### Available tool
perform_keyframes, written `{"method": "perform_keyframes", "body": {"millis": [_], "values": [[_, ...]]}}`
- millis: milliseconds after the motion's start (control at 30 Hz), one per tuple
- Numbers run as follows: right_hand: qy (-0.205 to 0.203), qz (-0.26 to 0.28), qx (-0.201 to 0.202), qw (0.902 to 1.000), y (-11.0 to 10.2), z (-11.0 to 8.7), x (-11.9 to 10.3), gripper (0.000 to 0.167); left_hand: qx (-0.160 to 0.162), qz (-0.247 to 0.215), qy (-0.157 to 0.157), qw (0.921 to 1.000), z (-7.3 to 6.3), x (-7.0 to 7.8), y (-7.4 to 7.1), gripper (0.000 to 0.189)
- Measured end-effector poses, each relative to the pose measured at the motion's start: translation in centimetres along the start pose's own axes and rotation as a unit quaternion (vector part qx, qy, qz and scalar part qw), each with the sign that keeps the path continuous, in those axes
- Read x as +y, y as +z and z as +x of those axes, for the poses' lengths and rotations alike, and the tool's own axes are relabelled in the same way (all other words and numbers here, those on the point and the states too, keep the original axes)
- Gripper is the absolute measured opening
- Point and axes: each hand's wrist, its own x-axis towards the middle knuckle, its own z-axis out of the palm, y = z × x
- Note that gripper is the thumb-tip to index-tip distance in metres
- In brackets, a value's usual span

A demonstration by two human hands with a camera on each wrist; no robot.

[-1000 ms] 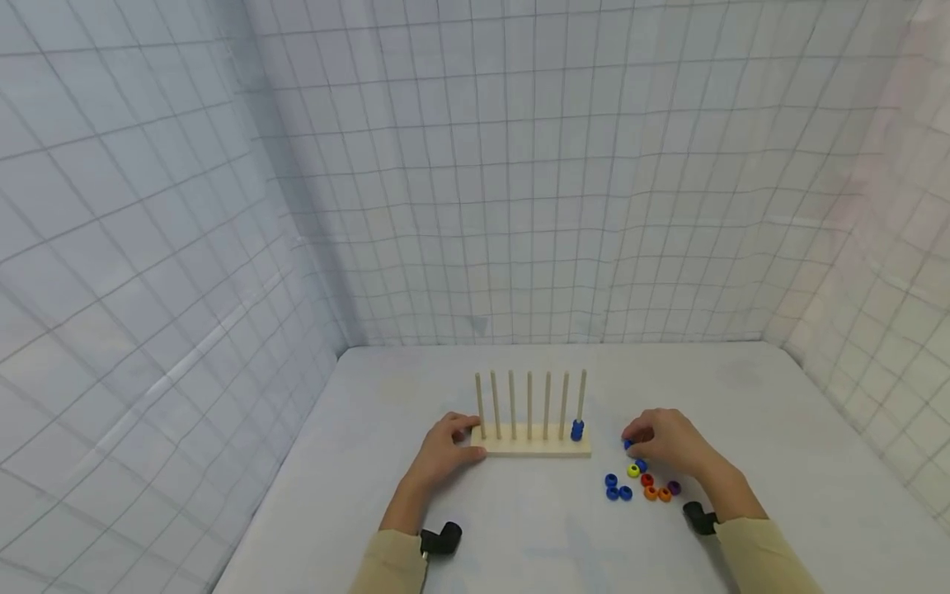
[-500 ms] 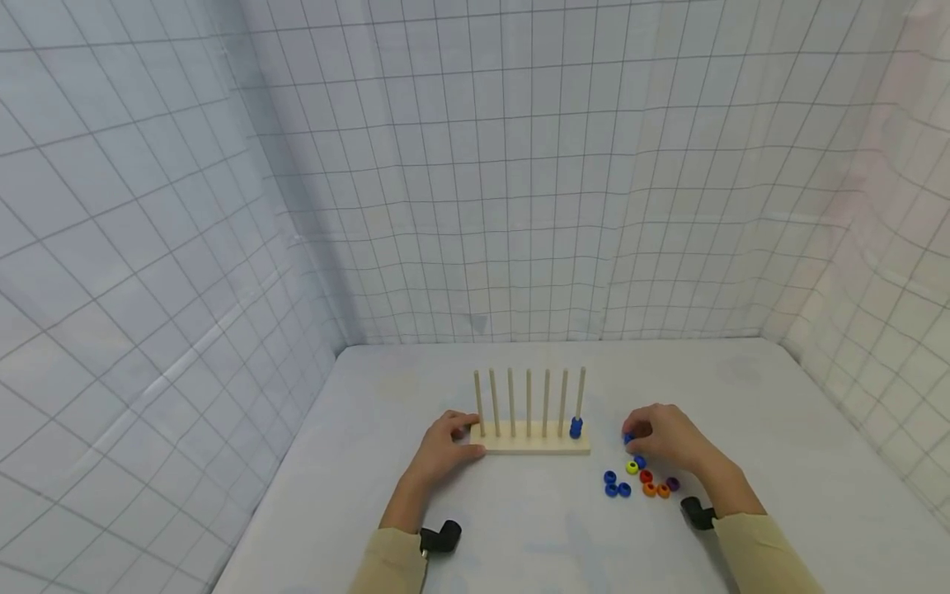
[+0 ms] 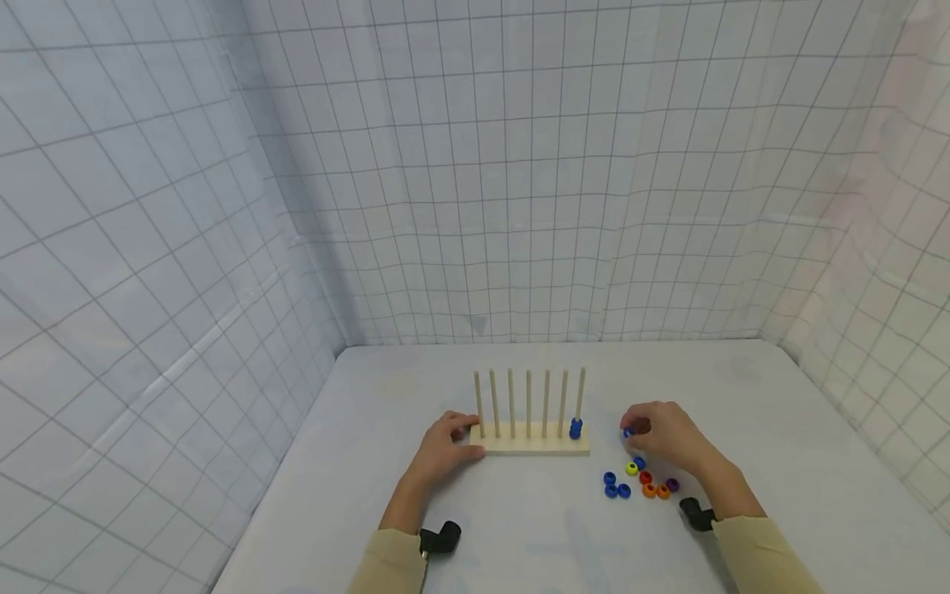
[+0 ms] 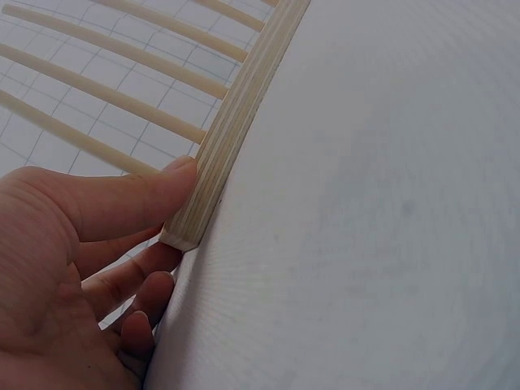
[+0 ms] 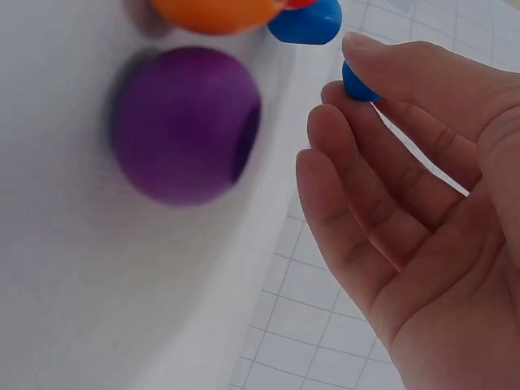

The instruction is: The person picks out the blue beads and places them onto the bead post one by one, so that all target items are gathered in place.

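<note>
Left hand grips rack, right hand pinches bead; only 3 o'clock peg beaded, loose beads remain at 4 o'clock.

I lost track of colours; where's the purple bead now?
In the head view, the purple bead lies right of centre on the table, beside the orange beads, below the right hand.

Pulled the right hand and its pinched blue bead slightly farther from the yellow bead (tiny shift, tbh) since earlier.
</note>
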Motion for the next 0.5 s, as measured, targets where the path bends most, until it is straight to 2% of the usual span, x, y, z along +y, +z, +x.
{"method": "perform_keyframes", "body": {"millis": [500], "values": [[-0.013,0.000,0.039,0.9992,-0.59,-0.22,-0.68,0.018,0.001,-0.001,-0.002,1.0000,-0.05,0.15,0.01,0.055]]}}
